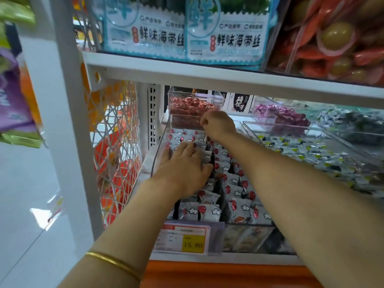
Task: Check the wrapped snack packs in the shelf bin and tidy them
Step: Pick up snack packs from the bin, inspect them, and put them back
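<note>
Your left hand (185, 163) lies flat, fingers straight and close together, pressing down on the snack packs (234, 192) in the left row of the clear shelf bin (161, 146), about midway along it. Your right hand (218, 125) reaches deeper, at 1 o'clock from the left one, over the far rows just in front of the box of red sweets (191, 107). Its fingers curl downward and the tips are hidden, so I cannot tell whether they pinch a pack or only touch the row.

The bin's long axis runs from the price tag (185, 239) at 6 o'clock away towards 12, leaning slightly left. The packs stand on edge in two rows across that axis, faces turned to you, with a dark gap between the rows. The right row, at 3 to 5 o'clock from your left hand, looks the looser one, its packs leaning at uneven angles.

The packs that most need squaring lie towards you, at 5 to 6 o'clock of both hands. Your left hand is the nearer. Your right would have to draw back along the bin's axis to reach them.
</note>
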A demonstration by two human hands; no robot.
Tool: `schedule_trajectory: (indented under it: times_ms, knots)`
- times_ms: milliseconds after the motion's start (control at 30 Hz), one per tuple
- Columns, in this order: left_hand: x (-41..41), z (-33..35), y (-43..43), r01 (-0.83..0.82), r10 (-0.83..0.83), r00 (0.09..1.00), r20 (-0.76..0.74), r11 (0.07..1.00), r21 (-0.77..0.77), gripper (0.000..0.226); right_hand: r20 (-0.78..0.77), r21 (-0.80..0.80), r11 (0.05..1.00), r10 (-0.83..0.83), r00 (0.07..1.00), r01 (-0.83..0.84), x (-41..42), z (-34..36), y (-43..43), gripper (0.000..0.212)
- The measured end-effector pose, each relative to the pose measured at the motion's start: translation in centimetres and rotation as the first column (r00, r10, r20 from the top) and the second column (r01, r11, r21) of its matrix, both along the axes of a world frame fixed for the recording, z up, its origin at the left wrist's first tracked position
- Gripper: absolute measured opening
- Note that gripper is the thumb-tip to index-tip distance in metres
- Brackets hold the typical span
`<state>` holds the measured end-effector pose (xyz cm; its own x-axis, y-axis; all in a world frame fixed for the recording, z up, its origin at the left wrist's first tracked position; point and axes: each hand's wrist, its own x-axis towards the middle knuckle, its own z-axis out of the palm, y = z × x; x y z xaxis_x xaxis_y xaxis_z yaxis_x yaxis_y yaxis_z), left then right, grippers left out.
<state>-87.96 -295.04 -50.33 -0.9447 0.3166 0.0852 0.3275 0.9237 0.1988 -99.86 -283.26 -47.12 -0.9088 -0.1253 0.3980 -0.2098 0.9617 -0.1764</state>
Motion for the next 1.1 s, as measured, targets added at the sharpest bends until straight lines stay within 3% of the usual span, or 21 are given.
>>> schedule_trajectory:
  times_ms: [67, 167, 267, 333, 400, 500, 600, 667, 767, 867, 933, 1100]
  knots:
    - [0.1, 0.1, 0.1, -0.001, 0.001, 1.000, 0.003, 1.000, 0.006, 0.058, -0.089, 0.129, 0.986, -0.092, 0.992, 0.103, -0.3, -0.5, -0.6, 0.016]
    - [0.2, 0.2, 0.1, 0.000, 0.000, 1.000, 0.010, 1.000, 0.017, 0.058, -0.071, 0.275, 0.956, -0.085, 0.994, 0.102, -0.6, -1.1, -1.0, 0.020]
    - [0.1, 0.2, 0.0, -0.005, 0.005, 1.000, 0.008, 0.999, 0.032, 0.057, -0.059, 0.294, 0.951, -0.084, 0.995, 0.098, -0.6, -1.0, -1.1, 0.018]
    - [0.2, 0.3, 0.0, -0.007, 0.008, 1.000, -0.015, 0.998, 0.054, 0.056, -0.073, 0.147, 0.983, -0.097, 0.993, 0.107, -0.5, -0.4, -0.9, 0.015]
    - [0.5, 0.5, 0.0, -0.015, 0.020, 0.999, -0.048, 0.995, 0.099, 0.055, -0.029, -0.166, 0.984, -0.066, 0.997, 0.061, 0.1, 0.7, -0.4, 0.013]
    - [1.4, 1.3, -0.1, -0.018, 0.031, 0.997, -0.069, 0.984, 0.178, 0.052, -0.059, -0.522, 0.853, -0.030, 0.998, -0.006, 2.5, 2.3, 0.4, 0.021]
    - [3.0, 2.5, -0.1, -0.035, 0.062, 0.996, -0.070, 0.942, 0.333, 0.045, -0.174, -0.718, 0.691, -0.061, 0.983, -0.085, 6.7, 3.4, 1.4, 0.010]
    - [4.1, 3.1, -0.1, -0.048, 0.108, 0.989, -0.101, 0.880, 0.473, 0.038, -0.164, -0.825, 0.553, -0.033, 0.986, -0.119, 10.2, 3.5, 2.5, 0.011]
    - [5.9, 3.7, -0.1, -0.058, 0.110, 0.993, -0.036, 0.745, 0.664, 0.035, -0.152, -0.928, 0.338, 0.044, 0.987, -0.158, 16.1, 2.8, 4.6, 0.009]
    - [7.1, 3.9, 0.1, -0.071, -0.004, 0.996, 0.089, 0.566, 0.821, 0.034, -0.138, -0.985, 0.092, 0.120, 0.983, -0.149, 20.6, 1.8, 6.2, 0.008]
    - [7.7, 3.7, 0.4, -0.070, -0.084, 0.989, 0.119, 0.442, 0.894, 0.020, -0.120, -0.993, 0.002, 0.173, 0.978, -0.122, 22.1, 1.2, 6.9, 0.005]
    - [8.2, 3.3, 0.8, -0.136, -0.142, 0.975, 0.171, 0.228, 0.964, 0.017, -0.081, -0.988, -0.145, 0.267, 0.960, -0.043, 23.9, 0.2, 8.2, 0.011]
